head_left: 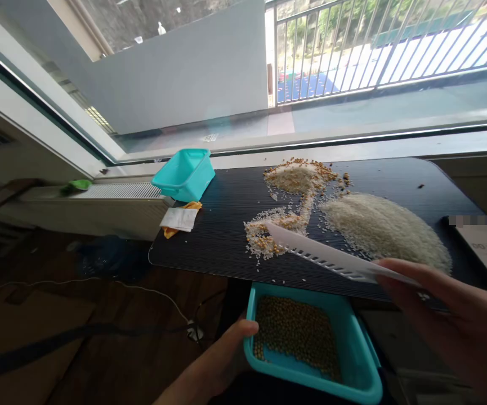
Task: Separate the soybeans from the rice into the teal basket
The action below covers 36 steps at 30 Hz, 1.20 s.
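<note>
My left hand grips the near-left rim of a teal plastic bin, thumb over the edge. Brown-green round beans cover much of its bottom. The bin sits just below the front edge of the dark tabletop. In my right hand is a long white plastic strip with slots along one edge. Its far end lies over a small patch of white grains mixed with yellow beans. A trail links that patch to a mixed heap; a large white rice pile lies to the right.
A second teal bin stands at the tabletop's back left, beside folded white paper on a yellow cloth. A framed panel rests at the right edge. Behind is a window; a radiator and cables lie left.
</note>
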Tool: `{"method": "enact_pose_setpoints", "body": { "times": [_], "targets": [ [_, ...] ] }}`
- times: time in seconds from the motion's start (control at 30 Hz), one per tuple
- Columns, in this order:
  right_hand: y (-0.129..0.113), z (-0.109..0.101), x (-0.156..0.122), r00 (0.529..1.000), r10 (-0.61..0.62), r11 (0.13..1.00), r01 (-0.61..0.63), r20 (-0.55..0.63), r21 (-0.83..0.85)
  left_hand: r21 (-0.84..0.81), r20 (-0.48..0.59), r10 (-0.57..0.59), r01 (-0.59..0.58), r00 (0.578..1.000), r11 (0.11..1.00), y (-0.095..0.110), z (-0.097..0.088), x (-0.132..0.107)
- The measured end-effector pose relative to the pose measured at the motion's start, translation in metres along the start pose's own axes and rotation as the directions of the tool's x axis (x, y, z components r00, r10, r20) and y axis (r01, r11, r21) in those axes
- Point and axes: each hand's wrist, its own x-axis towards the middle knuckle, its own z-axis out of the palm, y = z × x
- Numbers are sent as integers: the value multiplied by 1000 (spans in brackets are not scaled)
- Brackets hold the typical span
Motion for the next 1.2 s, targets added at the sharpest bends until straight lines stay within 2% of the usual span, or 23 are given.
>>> {"method": "enact_pose_setpoints", "body": {
  "times": [0.07,0.17,0.4,0.6,0.77,0.87,1.07,1.2],
  "targets": [
    [-13,16,26,997,-68,995,66,22,80,-21,-25,15,-15,1000,1000,3,-10,-10],
    [-15,34,49,996,-58,995,52,61,90,-53,-64,6,-9,998,999,6,-21,-17],
    [0,50,62,993,-58,998,54,106,37,-84,-70,-19,13,997,996,8,-29,-18],
    [-2,51,61,988,-99,994,93,121,55,-82,-99,-53,45,994,996,9,-31,-13],
    [-14,41,56,980,-114,992,104,166,67,-96,-123,-79,67,989,993,12,-29,-12],
    [-19,35,54,982,-118,992,109,150,71,-100,-147,-94,80,985,992,12,-29,-12],
    [-13,36,52,986,-92,996,88,138,32,-130,-86,-47,35,995,991,13,-26,-12],
    [-18,34,52,980,-123,991,115,155,61,-132,-80,-21,11,997,991,15,-20,-12]
  ]
}}
